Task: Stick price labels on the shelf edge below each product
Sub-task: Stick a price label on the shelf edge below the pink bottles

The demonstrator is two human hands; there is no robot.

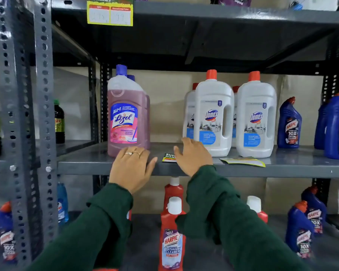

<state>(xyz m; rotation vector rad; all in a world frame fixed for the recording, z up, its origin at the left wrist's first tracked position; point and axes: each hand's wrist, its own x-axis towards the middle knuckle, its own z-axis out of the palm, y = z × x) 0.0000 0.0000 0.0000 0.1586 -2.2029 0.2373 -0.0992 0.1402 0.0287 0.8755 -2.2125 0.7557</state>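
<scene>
Dark glass bottles with green labels [59,122] are seen on the neighbouring rack, beyond a grey perforated steel upright [44,106]; beige cardboard backing [164,106] is seen behind.

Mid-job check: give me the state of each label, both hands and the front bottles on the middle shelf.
Top label: stuck on upper shelf edge.
Dark label: loose on shelf, partly under right hand.
Yellow-edged label: loose, flat on shelf.
Left hand: open, resting on shelf edge.
Lizol bottle: upright, capped.
Domex bottles: upright, capped.

A grey slotted-angle steel rack [24,114] fills the view, its perforated upright standing at the left. Behind its dark shelves runs a plain beige wall [164,106]. Soft light glints off the upright's paint.
</scene>
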